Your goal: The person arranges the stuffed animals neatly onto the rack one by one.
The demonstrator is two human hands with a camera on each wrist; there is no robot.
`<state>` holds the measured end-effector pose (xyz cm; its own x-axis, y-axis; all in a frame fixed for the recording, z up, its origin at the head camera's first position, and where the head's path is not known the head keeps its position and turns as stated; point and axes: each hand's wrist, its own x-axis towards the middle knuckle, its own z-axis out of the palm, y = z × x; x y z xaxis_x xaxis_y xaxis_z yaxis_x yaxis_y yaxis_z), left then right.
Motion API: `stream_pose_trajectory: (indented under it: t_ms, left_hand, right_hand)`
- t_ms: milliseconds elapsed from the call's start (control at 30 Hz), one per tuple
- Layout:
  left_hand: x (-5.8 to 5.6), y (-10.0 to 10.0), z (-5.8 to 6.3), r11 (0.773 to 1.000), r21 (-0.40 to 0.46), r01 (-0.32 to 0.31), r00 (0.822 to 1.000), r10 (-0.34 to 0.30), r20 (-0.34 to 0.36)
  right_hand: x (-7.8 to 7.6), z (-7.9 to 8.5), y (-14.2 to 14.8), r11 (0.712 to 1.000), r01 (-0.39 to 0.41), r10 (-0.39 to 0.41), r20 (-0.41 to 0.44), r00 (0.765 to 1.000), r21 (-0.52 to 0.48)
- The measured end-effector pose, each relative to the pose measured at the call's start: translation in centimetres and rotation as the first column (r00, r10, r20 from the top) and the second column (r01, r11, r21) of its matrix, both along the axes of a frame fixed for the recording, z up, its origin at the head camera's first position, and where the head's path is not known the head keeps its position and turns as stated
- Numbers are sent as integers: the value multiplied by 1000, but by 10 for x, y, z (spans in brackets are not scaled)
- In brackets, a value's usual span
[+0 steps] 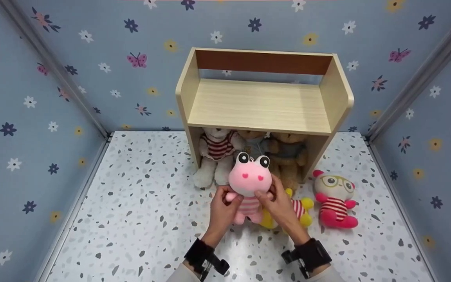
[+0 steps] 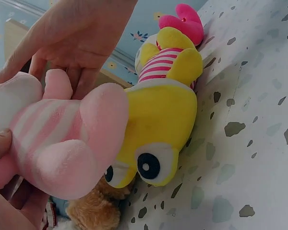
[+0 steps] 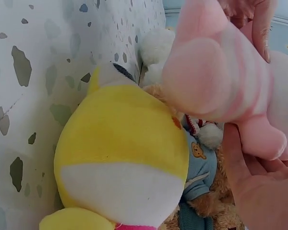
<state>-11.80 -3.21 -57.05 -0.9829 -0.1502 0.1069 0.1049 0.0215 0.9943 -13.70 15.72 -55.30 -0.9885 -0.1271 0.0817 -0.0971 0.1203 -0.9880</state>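
Both hands hold a pink frog plush (image 1: pixel 250 178) upright in front of the shelf, its face with big eyes and heart cheeks toward the head camera. My left hand (image 1: pixel 224 208) grips its arm and side, thumb in front. On the other side my right hand (image 1: pixel 279 205) pinches it, with the thumb below the cheek and fingers behind the head. The striped body and stubby feet (image 2: pixel 69 163) hang free in the left wrist view. Beneath it on the floor lies a yellow frog plush (image 3: pixel 122 134) in a striped top, partly hidden by the right hand in the head view.
A wooden shelf (image 1: pixel 260 103) stands against the flowered wall. In its lower compartment sit a white bear (image 1: pixel 219 150) in red stripes and two brown bears (image 1: pixel 288 156). A pink-and-white panda plush (image 1: pixel 334 201) with glasses lies on the speckled floor (image 1: pixel 139 203) at the right.
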Motion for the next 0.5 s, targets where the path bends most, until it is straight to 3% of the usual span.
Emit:
stream_pose_trajectory:
  t_ms: [133, 267, 500]
  left_hand:
    - [0, 3, 3, 1000, 3, 24, 1000, -24, 14]
    - [1, 2, 3, 993, 51, 105, 994, -104, -21]
    - [6, -9, 1, 950, 109, 294, 952, -280, -124]
  right_hand:
    - [0, 4, -1, 998, 38, -38, 13, 999, -56]
    - [0, 8, 0, 995, 63, -64, -18, 998, -78]
    - [-3, 25, 11, 991, 91, -103, -122, 987, -99]
